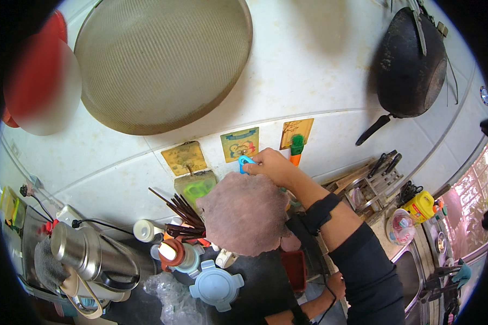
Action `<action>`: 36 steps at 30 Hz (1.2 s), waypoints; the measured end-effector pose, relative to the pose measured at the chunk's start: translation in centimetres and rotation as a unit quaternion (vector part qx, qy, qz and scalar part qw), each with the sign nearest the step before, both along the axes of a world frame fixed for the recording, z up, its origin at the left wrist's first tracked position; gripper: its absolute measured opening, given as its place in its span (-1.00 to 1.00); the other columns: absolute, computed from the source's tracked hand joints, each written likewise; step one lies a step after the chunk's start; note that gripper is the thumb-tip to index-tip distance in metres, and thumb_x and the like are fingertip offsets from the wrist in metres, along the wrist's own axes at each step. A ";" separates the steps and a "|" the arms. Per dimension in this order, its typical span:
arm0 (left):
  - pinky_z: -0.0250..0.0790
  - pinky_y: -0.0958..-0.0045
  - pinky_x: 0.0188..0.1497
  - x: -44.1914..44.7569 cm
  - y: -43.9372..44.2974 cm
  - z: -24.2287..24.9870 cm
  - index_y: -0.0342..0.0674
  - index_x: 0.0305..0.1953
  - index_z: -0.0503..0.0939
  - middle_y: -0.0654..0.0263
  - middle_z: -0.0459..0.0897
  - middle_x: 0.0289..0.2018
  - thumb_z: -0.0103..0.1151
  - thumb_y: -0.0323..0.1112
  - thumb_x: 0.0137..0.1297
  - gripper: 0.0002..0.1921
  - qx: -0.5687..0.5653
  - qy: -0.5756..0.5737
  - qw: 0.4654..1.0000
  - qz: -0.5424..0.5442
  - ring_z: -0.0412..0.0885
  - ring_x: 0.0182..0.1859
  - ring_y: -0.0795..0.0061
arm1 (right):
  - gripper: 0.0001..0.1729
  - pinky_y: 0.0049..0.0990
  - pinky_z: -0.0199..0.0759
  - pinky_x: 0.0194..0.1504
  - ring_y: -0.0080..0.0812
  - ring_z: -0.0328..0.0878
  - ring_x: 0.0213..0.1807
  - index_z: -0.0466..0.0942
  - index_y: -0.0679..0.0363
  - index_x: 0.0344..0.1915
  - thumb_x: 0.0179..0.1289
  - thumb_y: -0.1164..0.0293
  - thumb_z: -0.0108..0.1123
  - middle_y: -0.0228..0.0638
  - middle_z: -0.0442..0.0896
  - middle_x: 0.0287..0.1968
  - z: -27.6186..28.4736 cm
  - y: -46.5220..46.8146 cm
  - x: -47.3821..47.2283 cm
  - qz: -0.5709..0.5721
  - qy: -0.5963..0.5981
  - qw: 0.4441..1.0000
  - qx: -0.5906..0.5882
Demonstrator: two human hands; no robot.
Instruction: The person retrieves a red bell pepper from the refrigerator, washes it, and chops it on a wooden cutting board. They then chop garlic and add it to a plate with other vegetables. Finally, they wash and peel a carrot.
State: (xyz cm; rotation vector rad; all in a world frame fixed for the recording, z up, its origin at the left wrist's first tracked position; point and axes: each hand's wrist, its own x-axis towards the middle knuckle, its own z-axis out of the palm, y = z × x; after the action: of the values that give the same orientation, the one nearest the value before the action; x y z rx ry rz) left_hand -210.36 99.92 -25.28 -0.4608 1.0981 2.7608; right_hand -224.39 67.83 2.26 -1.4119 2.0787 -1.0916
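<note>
My right hand pinches a blue plastic loop against a wall hook on a patterned adhesive plate. Just below the loop is a roundish, pinkish-grey cloth-like piece with an uneven edge; whether it joins the loop is hidden. A green-bristled brush with an orange handle hangs to the right of the hand. Lower down, my left hand is beside the counter's edge, partly hidden by a cable and my right sleeve; its fingers are not clear. Black straps are around both forearms.
A large round sieve and a black wok hang on the wall. Below are dark chopsticks, a steel thermos jug, a blue lid and a plastic bag. A knife rack and sink are rightward.
</note>
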 end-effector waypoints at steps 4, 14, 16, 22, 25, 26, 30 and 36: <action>0.28 0.41 -0.67 0.7 -1.7 2.5 -0.17 -0.21 0.56 0.24 0.59 -0.58 0.03 -0.31 0.39 -0.88 -0.040 0.021 0.999 0.018 0.49 -0.65 0.50 | -0.63 -0.21 0.37 -0.41 -0.14 0.45 -0.56 0.61 0.35 -0.50 -0.03 0.19 0.26 0.02 0.56 -0.59 1.5 1.0 0.4 -0.044 0.041 0.998 -0.031; 0.29 0.51 -0.62 2.1 -3.2 6.9 -0.24 -0.36 0.50 0.36 0.54 -0.58 0.33 -0.09 0.21 -0.66 -0.133 -0.030 0.989 -0.060 0.46 -0.60 0.61 | -0.82 -0.43 0.33 -0.42 -0.47 0.45 -0.51 0.61 0.31 -0.32 0.16 0.41 0.31 -0.29 0.51 -0.51 9.8 18.4 3.7 -0.055 0.135 0.974 -0.170; 0.29 0.55 -0.64 2.3 -3.4 6.8 -0.25 -0.34 0.51 0.36 0.54 -0.57 0.27 -0.15 0.27 -0.71 -0.112 -0.066 0.983 -0.128 0.45 -0.61 0.62 | -0.85 -0.55 0.34 -0.38 -0.56 0.49 -0.46 0.61 0.30 -0.29 0.22 0.43 0.28 -0.35 0.55 -0.49 10.5 26.5 6.9 -0.187 0.043 0.976 -0.104; 0.30 0.53 -0.57 3.1 -0.7 7.8 -0.26 -0.02 0.49 0.23 0.62 -0.45 0.11 -0.28 0.37 -0.75 -0.034 -0.066 0.970 -0.232 0.49 -0.57 0.55 | -0.69 -0.52 0.44 -0.33 -0.48 0.58 -0.39 0.59 0.34 -0.12 0.26 0.32 0.27 -0.29 0.64 -0.38 7.1 47.4 17.2 -0.384 -0.120 0.903 -0.153; 0.29 0.51 -0.61 3.8 1.7 8.7 -0.28 -0.06 0.36 0.13 0.61 -0.38 0.10 -0.32 0.34 -0.75 0.029 -0.086 0.970 -0.225 0.51 -0.56 0.45 | -0.63 -0.45 0.53 -0.27 -0.38 0.63 -0.35 0.59 0.37 -0.14 0.32 0.22 0.21 -0.17 0.66 -0.33 2.9 54.2 23.0 -0.397 -0.213 0.840 -0.302; 0.28 0.51 -0.63 3.9 2.4 9.0 -0.25 -0.08 0.35 0.11 0.59 -0.38 0.08 -0.36 0.30 -0.77 0.037 -0.105 0.967 -0.229 0.50 -0.56 0.42 | -0.64 -0.41 0.56 -0.29 -0.38 0.63 -0.35 0.60 0.39 -0.17 0.39 0.25 0.13 -0.12 0.66 -0.30 1.4 55.9 24.4 -0.401 -0.252 0.810 -0.346; 0.14 0.60 -0.71 3.7 5.3 10.0 -0.17 0.12 0.36 0.24 0.50 -0.47 -0.10 -0.19 0.39 -0.65 0.013 -0.070 0.962 -0.263 0.37 -0.67 0.56 | -0.63 -0.47 0.55 -0.35 -0.48 0.59 -0.40 0.40 0.28 0.10 0.29 0.61 0.13 -0.25 0.61 -0.35 -3.8 61.0 28.5 -0.518 -0.276 0.770 -0.250; 0.24 0.61 -0.63 2.8 10.4 12.3 -0.11 0.09 0.39 0.28 0.54 -0.44 -0.28 -0.14 0.52 -0.68 -0.055 -0.048 0.971 -0.229 0.40 -0.64 0.55 | -0.60 -0.47 0.45 -0.36 -0.49 0.54 -0.42 0.36 0.25 0.12 0.27 0.58 0.08 -0.30 0.57 -0.37 -8.6 66.4 28.2 -0.547 -0.244 0.784 -0.165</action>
State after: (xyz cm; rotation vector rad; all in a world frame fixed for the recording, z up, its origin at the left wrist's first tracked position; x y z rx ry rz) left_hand -207.54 110.33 -13.03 -0.3015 1.1659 2.2646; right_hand -196.23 134.24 -6.39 0.2249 2.2826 -2.0235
